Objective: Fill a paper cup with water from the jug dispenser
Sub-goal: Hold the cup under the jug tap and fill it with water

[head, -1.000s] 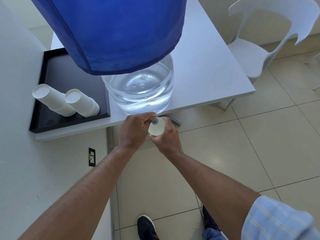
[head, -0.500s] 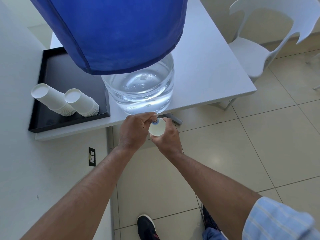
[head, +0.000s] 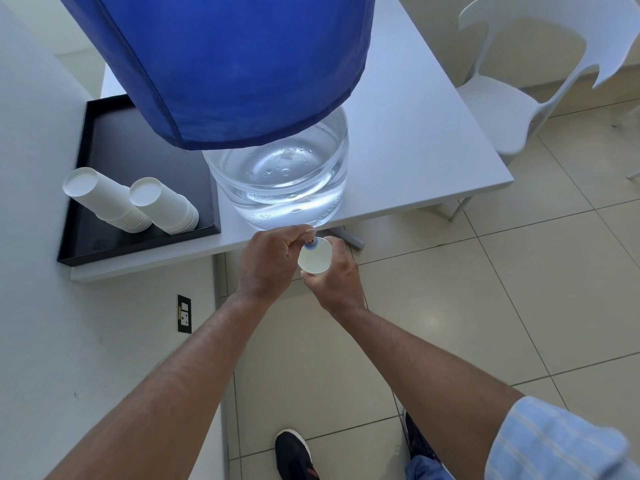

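Water jug (head: 280, 181) under a blue cover (head: 235, 64) sits at the near edge of the white table (head: 415, 150). Black tray (head: 138, 147) to its left carries two stacks of upturned cups (head: 138, 202). Left hand (head: 270, 261) is closed, thumb and fingers pinched on the small blue tap (head: 311, 242) at the jug's base. Right hand (head: 332, 282) is wrapped around the paper cup (head: 313, 259), mouth up, directly under the tap and just off the table edge, over the floor.

Risks: overfill if the tap stays open too long; thin cup buckles if squeezed; spill onto the tiles if the cup drifts off the spout.

Can't make out water level in the cup or whether anything is flowing. Tap is mostly hidden by the fingers; jug top is out of frame.
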`<state>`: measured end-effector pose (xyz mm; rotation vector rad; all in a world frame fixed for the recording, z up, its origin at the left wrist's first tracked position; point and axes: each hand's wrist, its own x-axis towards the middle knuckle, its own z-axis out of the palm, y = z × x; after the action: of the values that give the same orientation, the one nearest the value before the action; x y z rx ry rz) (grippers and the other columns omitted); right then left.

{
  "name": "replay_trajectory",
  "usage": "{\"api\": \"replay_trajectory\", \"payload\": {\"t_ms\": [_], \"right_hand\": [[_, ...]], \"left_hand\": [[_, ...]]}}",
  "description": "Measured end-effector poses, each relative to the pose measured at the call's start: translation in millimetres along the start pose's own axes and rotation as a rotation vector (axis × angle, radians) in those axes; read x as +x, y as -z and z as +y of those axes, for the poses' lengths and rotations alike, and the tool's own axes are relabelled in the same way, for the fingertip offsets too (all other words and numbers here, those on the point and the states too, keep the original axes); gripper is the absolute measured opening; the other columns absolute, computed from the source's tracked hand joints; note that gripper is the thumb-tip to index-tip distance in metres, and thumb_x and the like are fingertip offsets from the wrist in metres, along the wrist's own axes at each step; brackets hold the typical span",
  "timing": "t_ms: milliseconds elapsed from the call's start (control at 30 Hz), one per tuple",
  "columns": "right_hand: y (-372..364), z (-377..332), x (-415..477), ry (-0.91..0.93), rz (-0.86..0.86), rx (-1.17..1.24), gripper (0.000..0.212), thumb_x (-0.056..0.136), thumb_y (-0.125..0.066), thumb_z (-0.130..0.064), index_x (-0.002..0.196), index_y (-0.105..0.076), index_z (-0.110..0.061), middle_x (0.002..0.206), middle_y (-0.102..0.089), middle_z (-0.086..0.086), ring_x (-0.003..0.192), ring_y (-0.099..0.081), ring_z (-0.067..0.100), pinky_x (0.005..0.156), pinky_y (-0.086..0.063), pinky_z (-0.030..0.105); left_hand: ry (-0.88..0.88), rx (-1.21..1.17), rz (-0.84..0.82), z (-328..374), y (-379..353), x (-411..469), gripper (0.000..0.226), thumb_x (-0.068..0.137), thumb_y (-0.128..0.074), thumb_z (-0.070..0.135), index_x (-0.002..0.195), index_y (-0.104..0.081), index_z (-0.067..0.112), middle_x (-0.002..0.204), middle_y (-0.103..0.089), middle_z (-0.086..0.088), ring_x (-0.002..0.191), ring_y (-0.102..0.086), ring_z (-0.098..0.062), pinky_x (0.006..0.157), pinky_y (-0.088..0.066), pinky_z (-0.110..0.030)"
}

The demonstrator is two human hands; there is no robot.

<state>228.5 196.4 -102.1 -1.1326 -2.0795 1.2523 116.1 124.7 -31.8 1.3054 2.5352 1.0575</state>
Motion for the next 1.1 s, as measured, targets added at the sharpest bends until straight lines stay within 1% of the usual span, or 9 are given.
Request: {"api": "replay_trajectory", "payload": {"t_ms": [133, 300, 433, 500, 567, 667, 767, 1000, 1100], "right_hand": [[-0.4, 0.3, -0.7, -0.008, 0.004, 0.006, 0.060, 0.078, -0.088, -0.019, 0.129, -0.058, -0.016, 0.111, -0.069, -0.003, 0.096, -0.063, 0.016, 0.078, -0.056, 0.031], [0.2, 1.2, -0.9, -0.002, 0.004, 0.007, 0.059, 0.077, -0.089, -0.019, 0.128, -0.058, -0.015, 0.112, -0.070, -0.001, 0.098, -0.065, 0.019, 0.079, -0.057, 0.033], [-1.0, 1.9, -0.7, 0.001, 0.008, 0.008, 0.059, 0.077, -0.089, -0.020, 0.127, -0.059, -0.017, 0.109, -0.069, -0.005, 0.093, -0.061, 0.014, 0.076, -0.054, 0.029], [-2.3, 2.0, -1.2, 0.007, 0.013, -0.004, 0.060, 0.076, -0.090, -0.021, 0.126, -0.058, -0.017, 0.105, -0.063, -0.011, 0.089, -0.056, 0.009, 0.073, -0.050, 0.024], [-3.8, 2.5, -1.4, 0.014, 0.019, -0.006, 0.060, 0.075, -0.090, -0.020, 0.126, -0.058, -0.018, 0.102, -0.060, -0.014, 0.087, -0.054, 0.007, 0.072, -0.048, 0.022], [-4.8, 3.1, -1.0, 0.015, 0.016, 0.001, 0.059, 0.076, -0.090, -0.020, 0.125, -0.057, -0.019, 0.101, -0.061, -0.013, 0.087, -0.056, 0.008, 0.072, -0.050, 0.024], [-5.9, 4.8, 0.5, 0.010, 0.011, 0.015, 0.059, 0.076, -0.090, -0.020, 0.126, -0.058, -0.020, 0.104, -0.066, -0.009, 0.089, -0.060, 0.011, 0.073, -0.052, 0.025], [-7.2, 5.7, 1.3, 0.003, 0.020, 0.015, 0.059, 0.076, -0.089, -0.020, 0.126, -0.058, -0.020, 0.106, -0.067, -0.008, 0.089, -0.057, 0.007, 0.072, -0.045, 0.017], [-6.7, 6.8, 1.3, 0.006, 0.025, 0.013, 0.060, 0.075, -0.090, -0.019, 0.126, -0.058, -0.020, 0.104, -0.063, -0.012, 0.088, -0.055, 0.005, 0.072, -0.043, 0.015]], "left_hand": [[0.024, -0.005, -0.008, 0.7, -0.2, -0.5, 0.017, 0.104, -0.068, 0.029, 0.108, -0.085, 0.028, 0.115, -0.085, 0.009, 0.105, -0.081, -0.019, 0.085, -0.065, -0.044], [0.020, 0.000, 0.000, 1.7, 0.0, -0.6, 0.017, 0.104, -0.069, 0.028, 0.107, -0.085, 0.027, 0.115, -0.086, 0.009, 0.103, -0.081, -0.019, 0.083, -0.065, -0.044], [0.022, 0.007, 0.007, 1.7, -0.7, -0.6, 0.017, 0.104, -0.069, 0.027, 0.108, -0.085, 0.026, 0.116, -0.085, 0.008, 0.106, -0.081, -0.020, 0.085, -0.065, -0.044], [0.021, 0.006, 0.014, 2.3, -1.0, -1.1, 0.017, 0.104, -0.069, 0.027, 0.108, -0.085, 0.027, 0.116, -0.085, 0.009, 0.105, -0.081, -0.019, 0.085, -0.065, -0.043], [0.024, 0.008, 0.011, 2.4, -1.0, -1.1, 0.017, 0.104, -0.069, 0.028, 0.110, -0.085, 0.027, 0.117, -0.085, 0.009, 0.106, -0.081, -0.018, 0.084, -0.065, -0.042], [0.023, 0.007, 0.009, 1.6, -0.6, -0.8, 0.017, 0.105, -0.069, 0.029, 0.110, -0.085, 0.027, 0.118, -0.085, 0.009, 0.107, -0.081, -0.018, 0.085, -0.065, -0.042], [0.019, -0.002, 0.000, 2.1, 0.3, -0.7, 0.018, 0.105, -0.068, 0.028, 0.111, -0.085, 0.026, 0.118, -0.085, 0.008, 0.107, -0.081, -0.018, 0.087, -0.065, -0.043], [0.024, -0.028, -0.009, -1.6, -0.6, -0.2, 0.018, 0.105, -0.068, 0.029, 0.112, -0.085, 0.027, 0.117, -0.085, 0.009, 0.106, -0.080, -0.015, 0.087, -0.065, -0.042], [0.029, -0.036, -0.015, -3.8, -1.7, 0.0, 0.018, 0.105, -0.069, 0.030, 0.112, -0.085, 0.028, 0.117, -0.085, 0.010, 0.105, -0.080, -0.013, 0.086, -0.065, -0.041]]}}
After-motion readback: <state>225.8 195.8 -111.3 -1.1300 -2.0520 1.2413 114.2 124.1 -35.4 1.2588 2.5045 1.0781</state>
